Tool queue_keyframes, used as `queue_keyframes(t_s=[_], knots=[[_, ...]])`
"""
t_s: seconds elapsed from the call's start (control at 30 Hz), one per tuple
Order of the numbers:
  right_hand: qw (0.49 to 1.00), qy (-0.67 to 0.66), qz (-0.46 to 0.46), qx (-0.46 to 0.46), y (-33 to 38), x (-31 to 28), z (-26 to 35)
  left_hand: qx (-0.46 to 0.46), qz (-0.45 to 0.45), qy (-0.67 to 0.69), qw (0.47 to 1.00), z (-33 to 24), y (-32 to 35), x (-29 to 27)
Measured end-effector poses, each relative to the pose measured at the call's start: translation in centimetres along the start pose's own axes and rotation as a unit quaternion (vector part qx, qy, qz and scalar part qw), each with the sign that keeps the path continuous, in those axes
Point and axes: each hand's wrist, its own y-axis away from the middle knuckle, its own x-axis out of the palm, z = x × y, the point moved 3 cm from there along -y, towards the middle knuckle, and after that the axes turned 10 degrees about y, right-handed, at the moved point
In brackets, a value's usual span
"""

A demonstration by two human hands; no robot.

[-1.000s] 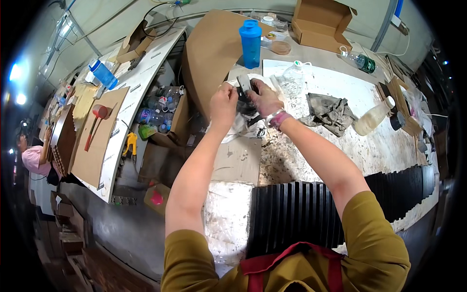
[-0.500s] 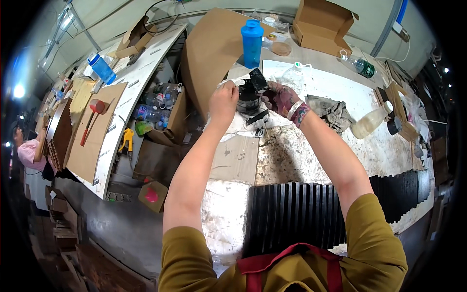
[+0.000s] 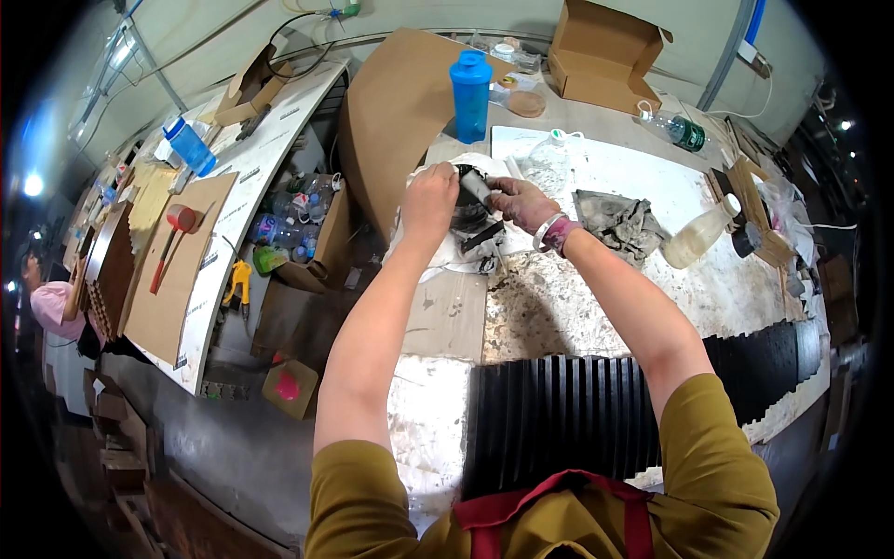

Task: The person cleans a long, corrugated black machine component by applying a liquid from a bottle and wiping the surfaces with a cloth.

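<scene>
On a crumpled white cloth (image 3: 438,261) stands a round container (image 3: 473,216) smeared with black. My left hand (image 3: 431,200) is closed at its left rim, the fingertips partly hidden. A flat, scraper-like piece (image 3: 476,185), greyish on its visible face, is pinched in my right hand (image 3: 524,205) and tilts over the container's mouth. Dark purplish stains cover that hand, and a pale band circles its wrist. Beside the container, below the piece, lies a black-coated strip (image 3: 484,244).
Black ridged strips (image 3: 559,419) lie side by side near me. Right of my hands are a grey rag (image 3: 619,224) and a cloudy bottle (image 3: 700,235). A blue shaker bottle (image 3: 471,98) stands behind. Leftward, another table holds a red mallet (image 3: 172,244); a person (image 3: 58,306) is beyond.
The flat piece has turned from raised, black side showing, to tilted lower over the container with a greyish face visible. My right hand has rotated with it. The left hand stays at the rim.
</scene>
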Motion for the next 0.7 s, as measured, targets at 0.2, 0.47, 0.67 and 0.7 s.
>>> queue_keyframes(t_s=[0.2,0.47,0.67,0.7], knots=[[0.925,-0.374,0.067,-0.013,0.9,-1.1,-1.5,-0.081,-0.008,0.009,0.997,1.2,-0.4,-1.0],[0.958,-0.271,-0.095,-0.001,-2.8,-0.2,0.5,0.002,0.002,0.009,1.0,-0.4,0.0,-1.0],[0.983,-0.143,-0.098,-0.053,-3.6,1.1,0.2,0.044,-0.013,-0.001,0.999,-1.0,-0.5,-0.2],[0.987,-0.143,-0.063,-0.044,-2.9,1.5,0.5,0.034,-0.016,-0.01,0.999,-0.4,-0.4,-0.6]])
